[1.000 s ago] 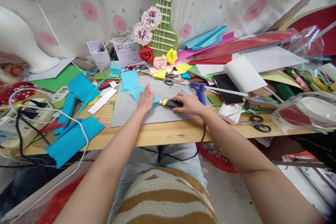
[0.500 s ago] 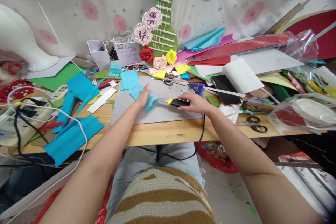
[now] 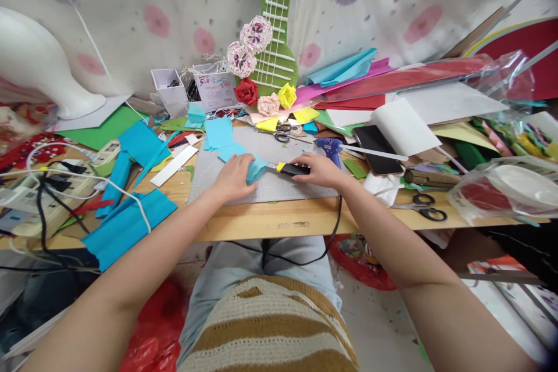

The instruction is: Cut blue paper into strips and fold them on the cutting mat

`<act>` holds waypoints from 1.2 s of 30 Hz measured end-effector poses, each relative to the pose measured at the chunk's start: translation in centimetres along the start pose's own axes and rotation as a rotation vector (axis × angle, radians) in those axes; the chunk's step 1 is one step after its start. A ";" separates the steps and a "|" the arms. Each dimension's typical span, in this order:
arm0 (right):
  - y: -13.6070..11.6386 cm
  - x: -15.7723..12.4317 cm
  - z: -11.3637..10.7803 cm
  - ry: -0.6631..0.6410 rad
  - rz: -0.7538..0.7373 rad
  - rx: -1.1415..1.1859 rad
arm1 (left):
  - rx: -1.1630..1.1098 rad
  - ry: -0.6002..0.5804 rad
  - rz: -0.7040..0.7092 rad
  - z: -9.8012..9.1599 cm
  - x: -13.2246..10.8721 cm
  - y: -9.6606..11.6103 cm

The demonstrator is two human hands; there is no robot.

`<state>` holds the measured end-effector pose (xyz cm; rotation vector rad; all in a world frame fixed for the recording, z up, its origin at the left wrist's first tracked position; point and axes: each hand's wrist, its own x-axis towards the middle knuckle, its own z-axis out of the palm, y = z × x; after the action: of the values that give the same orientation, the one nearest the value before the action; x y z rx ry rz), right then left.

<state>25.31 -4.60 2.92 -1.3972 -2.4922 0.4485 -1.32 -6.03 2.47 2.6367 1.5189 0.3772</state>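
Observation:
My left hand (image 3: 233,177) lies on a small folded piece of light blue paper (image 3: 255,167) on the grey cutting mat (image 3: 283,186), fingers curled over the paper's left part. My right hand (image 3: 320,168) is closed round a black and yellow utility knife (image 3: 291,169), whose tip points left at the blue paper's right edge. Another light blue sheet (image 3: 218,132) lies at the mat's far left corner. A blue glue gun (image 3: 331,148) stands just beyond my right hand.
The wooden table's front edge (image 3: 279,224) runs across. Blue paper strips (image 3: 126,226) and a power strip with cables (image 3: 39,197) lie left. Right are a phone (image 3: 377,140), scissors (image 3: 421,206), white sheets and plastic bags. Paper flowers (image 3: 246,92) and a green guitar cut-out (image 3: 276,40) stand behind.
My left hand slid nearer and curled over the blue paper, which now bulges at its right end. The knife in my right hand drew right, then came back beside the paper.

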 end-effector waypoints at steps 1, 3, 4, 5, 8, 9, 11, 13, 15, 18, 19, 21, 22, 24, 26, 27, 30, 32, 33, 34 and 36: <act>0.0 0.1 0.0 0.001 -0.009 0.010 | 0.011 0.013 -0.014 0.2 -0.1 0.3; 0.0 0.3 -0.1 -0.001 -0.018 0.015 | 0.027 0.027 -0.063 0.6 0.0 0.9; -0.1 0.3 0.0 -0.004 -0.016 0.010 | 0.031 0.026 -0.088 0.8 0.1 1.1; -0.2 0.4 0.0 -0.009 -0.011 0.003 | 0.034 0.023 -0.111 1.0 0.3 1.3; -0.4 0.6 0.2 -0.028 0.004 -0.011 | 0.038 0.012 -0.147 1.7 0.7 1.5; -0.5 0.6 0.3 -0.032 0.004 -0.011 | 0.041 0.011 -0.152 1.9 0.8 1.5; -0.5 0.6 0.3 -0.038 0.003 -0.007 | 0.050 0.005 -0.157 2.2 0.9 1.3; -0.4 0.6 0.3 -0.035 0.001 0.000 | 0.053 -0.015 -0.154 2.3 0.9 1.2; -0.3 0.7 0.2 -0.027 -0.006 0.007 | 0.057 -0.042 -0.146 2.3 0.8 1.1; -0.2 0.7 -0.1 -0.018 -0.017 0.011 | 0.074 -0.051 -0.130 2.4 0.8 1.0; -0.3 0.7 -0.1 -0.017 -0.016 0.006 | 0.080 -0.044 -0.125 2.4 0.9 1.0; -0.4 0.7 -0.2 -0.019 -0.011 -0.009 | 0.086 -0.024 -0.120 2.6 1.0 0.9; -0.5 0.7 -0.2 -0.021 -0.008 -0.016 | 0.086 -0.014 -0.122 2.6 1.1 0.9; -0.6 0.7 -0.3 -0.023 -0.009 -0.027 | 0.080 0.015 -0.125 2.5 1.2 0.8; -0.6 0.6 -0.5 -0.020 -0.012 -0.032 | 0.062 0.060 -0.133 2.3 1.3 0.8; -0.6 0.5 -0.7 -0.016 -0.010 -0.034 | 0.049 0.087 -0.142 2.2 1.2 0.7; -0.6 0.3 -1.3 0.001 -0.005 -0.044 | 0.009 0.163 -0.188 2.0 1.0 0.6; -0.6 0.2 -1.7 0.002 -0.009 -0.052 | -0.011 0.190 -0.206 2.0 0.8 0.6; -0.6 0.1 -1.9 0.001 -0.015 -0.058 | -0.017 0.194 -0.198 2.1 0.7 0.6; -0.6 0.1 -1.9 -0.001 -0.019 -0.064 | -0.021 0.194 -0.180 2.1 0.6 0.5; -0.5 0.1 -1.9 -0.010 -0.028 -0.074 | -0.025 0.190 -0.128 2.3 0.5 0.2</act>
<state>25.57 -4.47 4.85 -1.3888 -2.5573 0.3620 -0.38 -5.60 0.38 2.5299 1.7135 0.6484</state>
